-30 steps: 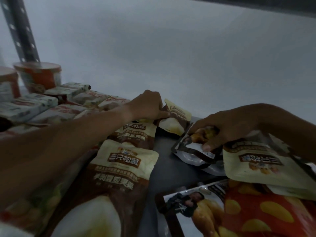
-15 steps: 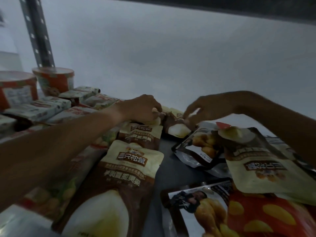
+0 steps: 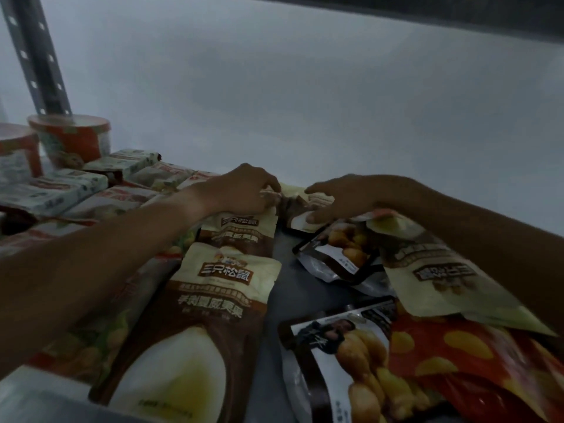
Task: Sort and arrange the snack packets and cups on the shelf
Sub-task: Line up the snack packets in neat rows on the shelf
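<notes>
A small brown-and-cream snack packet lies at the back of the shelf, between my two hands. My left hand pinches its left edge. Fingers and thumb of my right hand close on its right side. In front of it lie two more brown-and-cream packets in a row toward me. Two orange cups stand at the far left.
Flat green-white packets fill the left side. On the right lie a dark packet with golden pieces, an upside-down cream packet, a red chip bag and a dark packet picturing a person. A grey upright post stands back left. Bare shelf shows mid-way.
My right hand let go of the dark packet with golden pieces and moved back-left to the small packet. My left hand has stayed on that packet.
</notes>
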